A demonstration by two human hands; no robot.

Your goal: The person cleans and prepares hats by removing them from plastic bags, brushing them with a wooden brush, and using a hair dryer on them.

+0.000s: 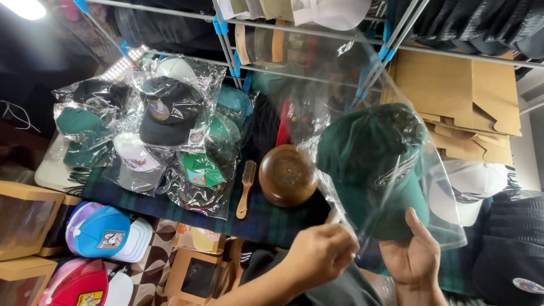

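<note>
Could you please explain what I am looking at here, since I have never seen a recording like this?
This is one picture from a camera worn on a person's head, looking down at their own bare hands. The left hand and right hand hold a clear plastic bag with a green cap inside. On the plaid-covered table lie bagged caps, a wooden dome-shaped form and a small wooden brush. Flat cardboard leans behind.

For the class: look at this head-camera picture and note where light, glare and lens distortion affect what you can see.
Head view: a bright lamp burns out the top left corner; glare streaks the clear plastic bag around the green cap, and the bagged caps glint too; the rack bars splay outward, a wide-lens effect; the left edge lies in deep shadow.
</note>
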